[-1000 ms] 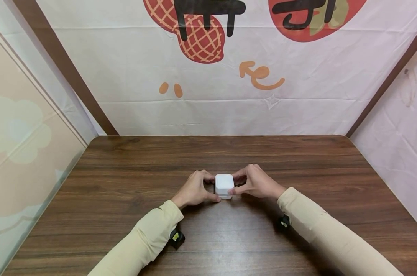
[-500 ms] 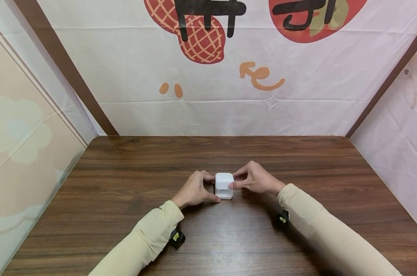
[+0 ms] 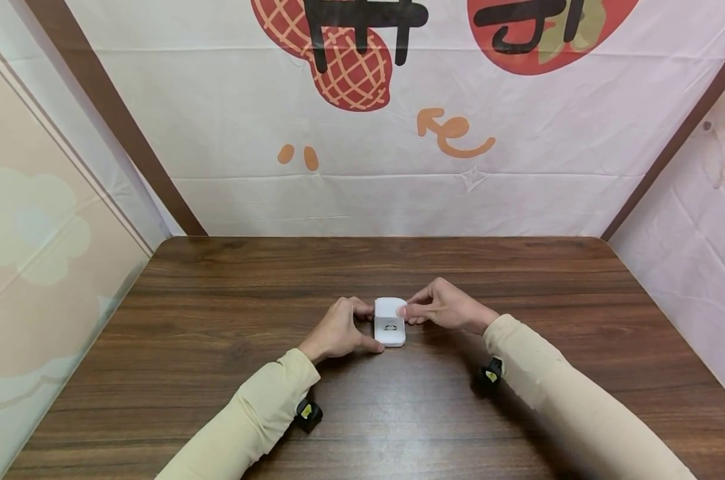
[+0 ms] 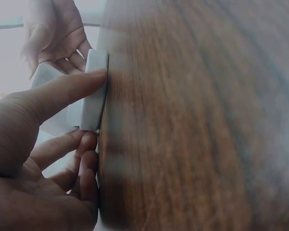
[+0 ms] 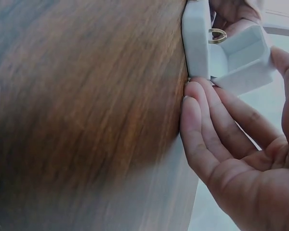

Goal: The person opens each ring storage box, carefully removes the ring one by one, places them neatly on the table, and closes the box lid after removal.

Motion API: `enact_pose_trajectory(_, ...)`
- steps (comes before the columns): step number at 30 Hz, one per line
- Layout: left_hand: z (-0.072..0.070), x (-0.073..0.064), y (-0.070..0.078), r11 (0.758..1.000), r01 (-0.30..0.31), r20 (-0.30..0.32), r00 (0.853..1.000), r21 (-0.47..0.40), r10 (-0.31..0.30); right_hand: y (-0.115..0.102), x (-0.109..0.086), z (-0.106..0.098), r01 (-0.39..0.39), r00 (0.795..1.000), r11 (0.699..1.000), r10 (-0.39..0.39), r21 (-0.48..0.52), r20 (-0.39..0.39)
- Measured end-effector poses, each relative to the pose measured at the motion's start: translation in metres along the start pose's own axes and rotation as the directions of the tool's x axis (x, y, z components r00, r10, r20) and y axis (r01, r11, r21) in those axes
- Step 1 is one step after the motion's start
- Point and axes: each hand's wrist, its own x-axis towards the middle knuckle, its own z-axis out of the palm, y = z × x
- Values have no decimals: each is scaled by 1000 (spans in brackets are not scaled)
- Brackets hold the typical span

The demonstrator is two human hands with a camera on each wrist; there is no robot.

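Observation:
A small white ring box (image 3: 390, 339) sits on the wooden table with its lid (image 3: 386, 307) raised. Inside, a gold ring (image 5: 224, 35) stands upright in the base, seen best in the right wrist view. My left hand (image 3: 340, 330) holds the box's base from the left, the thumb at the front edge and the fingers at the back. On the right, my right hand (image 3: 449, 308) grips the lid, thumb on its front edge; its other fingers are by the hinge side. In the left wrist view, my left thumb (image 4: 70, 91) partly hides the box.
The brown wood-grain table (image 3: 218, 280) extends around both hands. Behind it hangs a white printed cloth (image 3: 230, 133), with further cloth panels at either side. Under each cream sleeve (image 3: 248, 407) a small black wrist camera (image 3: 308, 415) shows.
The ring box has gone from closed to having its lid tilted back, exposing the ring. My right hand rose slightly and moved away with the lid; my left hand stayed put.

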Motion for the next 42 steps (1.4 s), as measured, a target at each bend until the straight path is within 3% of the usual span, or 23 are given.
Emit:
enact_pose_trajectory(8,0,0,0,1000,7,7,1000,1,-7,3,3,-1,-16,1000,995,13,99,26)
enact_pose_trajectory(19,0,1,0,999,34,6,999,2,-34,1,0,-1,-44,999,993,43,106,14)
enact_pose_trajectory(28,0,1,1,998,55,8,998,-7,-55,1,-12,2,3,992,999,1,34,-129)
enact_pose_trajectory(34,-1,2,1,998,58,10,998,-6,-58,0,-24,6,-26,976,1000,21,-17,-215)
enact_pose_trajectory(42,-2,3,-2,999,41,18,999,-5,-41,1,-26,19,58,972,995,-74,-77,-223)
